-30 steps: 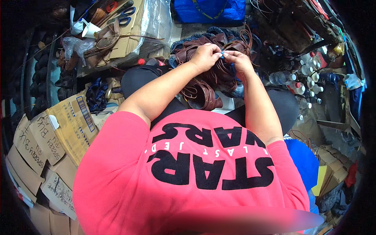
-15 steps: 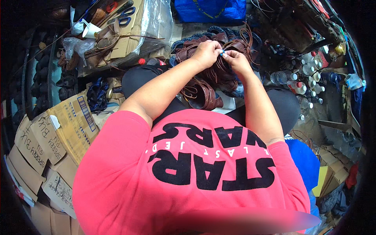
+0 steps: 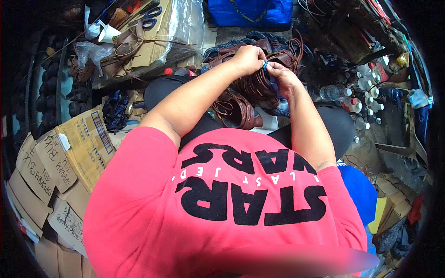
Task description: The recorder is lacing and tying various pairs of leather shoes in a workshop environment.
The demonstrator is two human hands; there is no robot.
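My left hand [image 3: 249, 59] and my right hand [image 3: 283, 78] meet above a pile of brown leather shoes [image 3: 255, 90]. Between their fingertips is a small blue piece [image 3: 264, 65], pinched from both sides; it is too small to name. Long brown laces [image 3: 296, 48] trail from the shoes beside my right hand. Closer to my body, a brown shoe [image 3: 243, 113] with loose laces lies between my knees. Dark blue material shows around the edges of the pile.
A blue bag [image 3: 250, 13] stands beyond the shoes. Several plastic bottles [image 3: 336, 91] stand at the right. At far left are flat cardboard [image 3: 149, 55], scissors [image 3: 149, 18] and a white cup [image 3: 108, 33]. Marked cardboard pieces [image 3: 83, 148] lie by my left side.
My right hand has turned and lowered slightly, showing more of its palm. The left hand has shifted a little, and more of the blue piece shows between the fingertips.
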